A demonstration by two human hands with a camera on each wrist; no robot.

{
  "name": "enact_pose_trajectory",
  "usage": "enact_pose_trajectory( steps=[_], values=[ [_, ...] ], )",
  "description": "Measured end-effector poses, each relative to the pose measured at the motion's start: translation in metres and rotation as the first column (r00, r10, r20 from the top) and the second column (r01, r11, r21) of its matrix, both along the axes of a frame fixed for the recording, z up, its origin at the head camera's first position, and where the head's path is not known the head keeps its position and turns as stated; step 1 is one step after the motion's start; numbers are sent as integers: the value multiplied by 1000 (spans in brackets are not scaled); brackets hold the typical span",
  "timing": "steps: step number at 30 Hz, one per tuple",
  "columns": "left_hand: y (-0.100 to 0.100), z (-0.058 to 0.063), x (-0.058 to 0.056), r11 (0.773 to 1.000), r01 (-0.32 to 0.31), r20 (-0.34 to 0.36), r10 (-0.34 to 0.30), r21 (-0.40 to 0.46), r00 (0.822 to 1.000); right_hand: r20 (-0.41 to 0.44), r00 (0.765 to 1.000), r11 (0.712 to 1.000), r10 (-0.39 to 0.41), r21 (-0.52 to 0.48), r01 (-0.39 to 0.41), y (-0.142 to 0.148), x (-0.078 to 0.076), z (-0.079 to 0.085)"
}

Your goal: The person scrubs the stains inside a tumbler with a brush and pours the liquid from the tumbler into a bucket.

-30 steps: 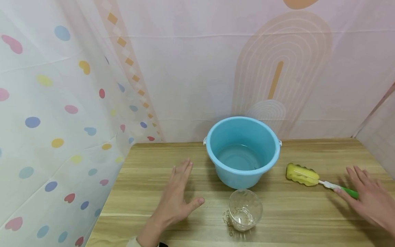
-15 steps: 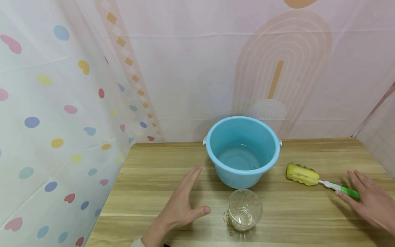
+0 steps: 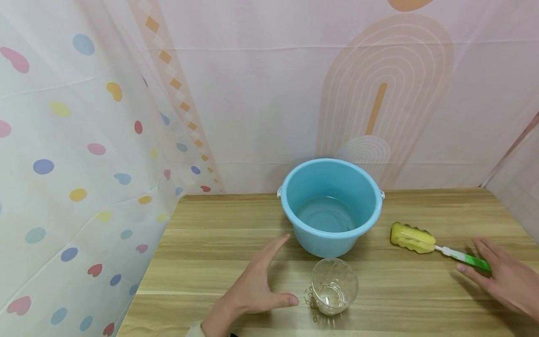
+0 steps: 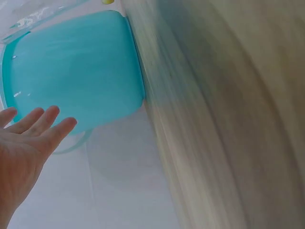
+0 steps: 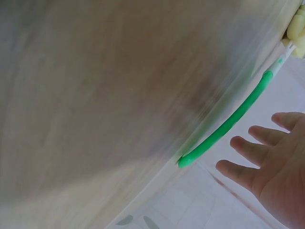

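Observation:
A clear glass cup [image 3: 334,286] stands upright on the table, in front of a light blue bucket [image 3: 328,243] that has some water in it. My left hand [image 3: 257,285] is to the left of the cup, fingers extended and thumb spread apart, touching neither cup nor bucket. At the right lies a sponge brush [image 3: 412,238] with a yellow head and a green and white handle [image 5: 228,124]. My right hand [image 3: 505,276] hovers by the handle's end, fingers straight, holding nothing; the right wrist view shows a gap between fingers and handle.
Water drops [image 3: 312,299] lie on the wooden table [image 3: 210,243] left of the cup. Behind the table hangs a patterned curtain [image 3: 261,103], close to the bucket. A dotted curtain [image 3: 84,196] runs along the left side.
My left hand has moved right, closer to the cup. My right hand has shifted slightly toward me, next to the brush handle. Cup, bucket and brush have stayed put.

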State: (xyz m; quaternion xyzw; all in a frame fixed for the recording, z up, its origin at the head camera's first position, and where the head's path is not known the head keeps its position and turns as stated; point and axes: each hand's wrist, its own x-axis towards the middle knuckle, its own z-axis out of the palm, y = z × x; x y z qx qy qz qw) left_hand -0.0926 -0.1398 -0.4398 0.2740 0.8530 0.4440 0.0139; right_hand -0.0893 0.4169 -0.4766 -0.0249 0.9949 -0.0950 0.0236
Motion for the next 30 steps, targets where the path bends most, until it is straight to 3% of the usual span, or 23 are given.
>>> enact_pose_trajectory(
  steps=[12, 21, 30],
  values=[
    [17, -3, -2, 992, 122, 33, -122, -23, 992, 87, 996, 1000, -9, 3, 8, 2, -3, 2],
    [28, -7, -4, 982, 186, 57, -185, -19, 981, 85, 996, 1000, 8, -15, -7, 5, -7, 2],
    [42, -8, -6, 966, 258, 47, -256, -21, 965, 62, 998, 999, -12, 43, 9, 3, -3, 0]
  ],
)
